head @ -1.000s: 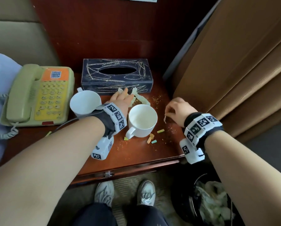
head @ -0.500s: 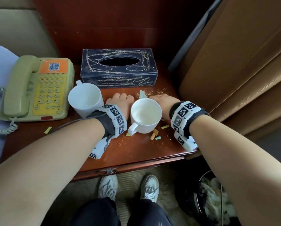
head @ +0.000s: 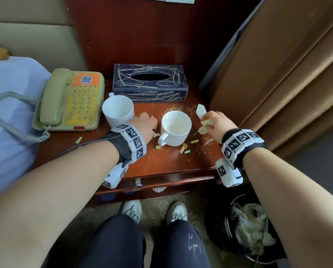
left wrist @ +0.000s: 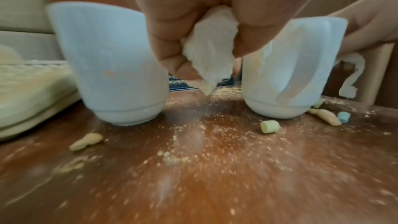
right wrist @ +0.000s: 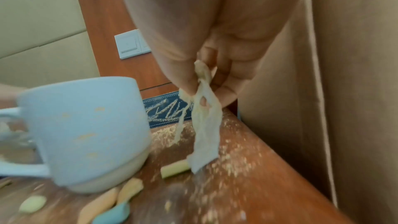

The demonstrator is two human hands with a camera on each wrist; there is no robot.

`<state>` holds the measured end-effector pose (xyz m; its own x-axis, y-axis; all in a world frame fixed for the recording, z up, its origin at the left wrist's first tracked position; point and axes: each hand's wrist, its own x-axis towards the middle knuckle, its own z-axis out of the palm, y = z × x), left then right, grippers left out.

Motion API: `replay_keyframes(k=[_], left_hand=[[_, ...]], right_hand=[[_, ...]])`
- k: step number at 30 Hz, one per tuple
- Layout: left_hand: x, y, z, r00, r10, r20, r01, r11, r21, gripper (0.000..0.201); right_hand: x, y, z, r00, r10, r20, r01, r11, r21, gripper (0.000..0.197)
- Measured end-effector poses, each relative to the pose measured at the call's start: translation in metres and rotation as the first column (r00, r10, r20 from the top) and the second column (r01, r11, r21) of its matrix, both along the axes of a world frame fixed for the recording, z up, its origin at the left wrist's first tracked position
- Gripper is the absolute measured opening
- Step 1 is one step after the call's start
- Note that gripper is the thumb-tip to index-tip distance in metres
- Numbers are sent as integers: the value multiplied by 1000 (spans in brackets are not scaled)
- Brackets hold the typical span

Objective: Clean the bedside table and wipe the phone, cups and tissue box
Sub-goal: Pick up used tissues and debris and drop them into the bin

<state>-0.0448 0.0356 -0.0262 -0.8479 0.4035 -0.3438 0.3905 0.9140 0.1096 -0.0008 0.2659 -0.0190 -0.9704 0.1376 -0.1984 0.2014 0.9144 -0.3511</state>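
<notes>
On the brown bedside table (head: 171, 163) stand two white cups, the left cup (head: 117, 111) (left wrist: 107, 67) and the right cup (head: 175, 128) (left wrist: 286, 71) (right wrist: 86, 130). Between them my left hand (head: 146, 123) (left wrist: 193, 43) grips a crumpled white paper scrap (left wrist: 210, 48). Right of the right cup, my right hand (head: 217, 124) (right wrist: 206, 88) pinches torn pale paper strips (right wrist: 204, 125) (head: 205, 122) hanging over the table's right edge. A dark tissue box (head: 149, 83) sits at the back, a green-yellow phone (head: 71, 101) at the left. Crumbs and coloured snack bits (head: 185, 148) (left wrist: 269, 126) litter the top.
A brown curtain (head: 277, 74) hangs close on the right. A black bin (head: 246, 229) with a crumpled liner and rubbish stands on the floor under my right arm. The bed (head: 11, 122) lies at the left, and my shoes (head: 154, 209) stand below the table's front edge.
My right hand moved from behind the right cup out to the right, now holding paper strips. My left hand closed on a paper scrap between the cups.
</notes>
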Motion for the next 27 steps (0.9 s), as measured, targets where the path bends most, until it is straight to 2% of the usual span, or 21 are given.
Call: replay_keyframes(k=[2,6,14,18,23,27], left_hand=[[11,-9,5,1000,26,-14,-26,999,44,27],[27,-38,8,994,102,-33,-97,986,135,28],[37,-104,3,944,329,2,-313,898,308,31],[38,-135,-10,924,377,-72,-339,889,309,34],[40,-164,-26,905,421,-55,-392,878,273,31],[37,-170,-29,891,455,-16,-436,863,256,47]], right_hand=[[13,-4,-8,1000,-15,21,15,1000,-7,30],[32,-21,-29,994,-20,106,26,998,-55,36],[47,-56,-37,980,-13,196,-3,997,82,83],[51,-67,-47,990,-62,126,51,995,90,77],[52,-79,-52,989,-120,81,113,989,92,66],[48,-81,-53,985,-146,96,135,984,113,45]])
